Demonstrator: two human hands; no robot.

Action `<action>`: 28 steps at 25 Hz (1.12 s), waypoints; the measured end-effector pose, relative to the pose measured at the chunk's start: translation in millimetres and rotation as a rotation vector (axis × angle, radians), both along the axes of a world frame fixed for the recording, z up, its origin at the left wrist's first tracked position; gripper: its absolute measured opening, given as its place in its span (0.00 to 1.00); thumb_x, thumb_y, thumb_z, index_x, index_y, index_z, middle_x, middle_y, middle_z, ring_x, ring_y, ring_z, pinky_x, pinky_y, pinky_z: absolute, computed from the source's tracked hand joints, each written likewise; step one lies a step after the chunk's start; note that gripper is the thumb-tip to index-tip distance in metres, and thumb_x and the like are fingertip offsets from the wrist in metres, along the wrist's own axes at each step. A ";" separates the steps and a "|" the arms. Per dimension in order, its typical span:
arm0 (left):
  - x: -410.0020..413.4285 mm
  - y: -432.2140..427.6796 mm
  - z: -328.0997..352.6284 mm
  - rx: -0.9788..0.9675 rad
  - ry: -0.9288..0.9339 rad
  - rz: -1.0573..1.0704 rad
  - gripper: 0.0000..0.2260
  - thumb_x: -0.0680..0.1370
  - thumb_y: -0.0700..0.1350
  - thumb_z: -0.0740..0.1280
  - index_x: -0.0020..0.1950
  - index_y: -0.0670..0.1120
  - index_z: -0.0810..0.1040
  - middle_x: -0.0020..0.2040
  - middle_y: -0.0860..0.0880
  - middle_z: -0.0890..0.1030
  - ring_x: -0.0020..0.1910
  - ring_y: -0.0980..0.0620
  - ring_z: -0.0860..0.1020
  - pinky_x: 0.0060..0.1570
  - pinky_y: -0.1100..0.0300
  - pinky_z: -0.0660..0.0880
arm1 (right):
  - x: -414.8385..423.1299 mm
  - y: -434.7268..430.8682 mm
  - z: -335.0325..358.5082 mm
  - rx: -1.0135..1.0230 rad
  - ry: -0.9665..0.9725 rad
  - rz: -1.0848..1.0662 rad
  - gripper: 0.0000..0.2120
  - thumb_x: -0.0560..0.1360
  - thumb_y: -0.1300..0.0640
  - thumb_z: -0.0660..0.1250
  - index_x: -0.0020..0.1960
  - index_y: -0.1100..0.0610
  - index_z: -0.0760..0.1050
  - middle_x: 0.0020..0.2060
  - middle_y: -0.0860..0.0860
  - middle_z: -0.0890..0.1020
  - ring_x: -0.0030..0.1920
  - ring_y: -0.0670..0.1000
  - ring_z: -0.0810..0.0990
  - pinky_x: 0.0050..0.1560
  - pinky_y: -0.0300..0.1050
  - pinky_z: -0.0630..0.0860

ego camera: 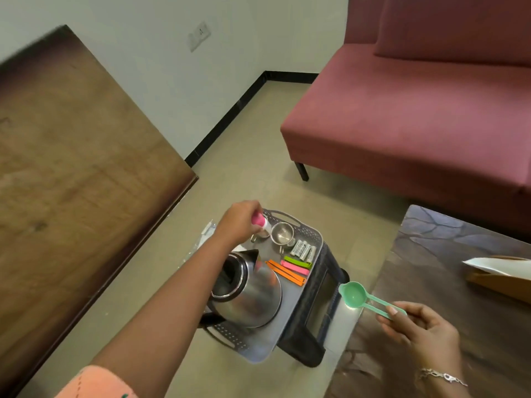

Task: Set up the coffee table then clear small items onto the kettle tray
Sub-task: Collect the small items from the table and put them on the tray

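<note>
- The left hand (pixel 244 219) is reaching to the upper left corner of the grey kettle tray (pixel 290 307) in the middle of the frame. It is gripping a small pink-capped bottle (pixel 260 221) just above the tray's surface.
- The right hand (pixel 422 326), at the lower right, is pinching the handle end of a green scoop (pixel 352 294). The scoop's bowl is hanging over the gap between the tray and the dark patterned worktop (pixel 459 254), not yet on the tray.
- Risk: the left forearm is crossing directly over the steel kettle (pixel 250 294). Drawing the arm back low could knock it.
- Risk: the tray is sitting on a narrow dark stool (pixel 316 311) and overhanging it toward the bottom of the frame. Pressing down on that edge could tip everything.
- Risk: the bottle is going into a crowded corner. Set down carelessly, it could topple and push the cups around.
- Risk: the scoop is being held only by its handle tip, so it could slip and drop to the floor.
- The tray is carrying the kettle at its lower left and a steel cup (pixel 283 234) near the top, which looks empty.
- A second, smaller cup seems to be sitting under the bottle.
- A row of batteries (pixel 303 249) is lying along the tray's right side, with green, pink and orange clips (pixel 288 271) just below them.
- The kettle's mouth is showing dark, so I cannot tell its contents.
</note>
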State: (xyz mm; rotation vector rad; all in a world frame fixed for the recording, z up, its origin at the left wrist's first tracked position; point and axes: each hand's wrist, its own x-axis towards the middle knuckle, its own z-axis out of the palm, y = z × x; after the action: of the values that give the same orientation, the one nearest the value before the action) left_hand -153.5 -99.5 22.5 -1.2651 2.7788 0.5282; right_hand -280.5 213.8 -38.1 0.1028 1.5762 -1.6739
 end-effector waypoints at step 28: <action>17.3 -92.0 -141.8 -0.444 -0.402 -1.207 0.14 0.58 0.39 0.78 0.38 0.44 0.76 0.32 0.49 0.78 0.30 0.49 0.76 0.20 0.62 0.67 | 29.6 -68.0 -67.8 0.065 -0.010 0.041 0.46 0.30 0.36 0.78 0.39 0.65 0.77 0.27 0.56 0.83 0.29 0.53 0.83 0.28 0.35 0.78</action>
State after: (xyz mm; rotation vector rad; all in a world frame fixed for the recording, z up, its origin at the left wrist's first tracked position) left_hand -136.3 -191.6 -119.3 0.4092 2.6903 -0.3904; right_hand -250.9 145.8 -105.8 0.1113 1.6145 -1.5886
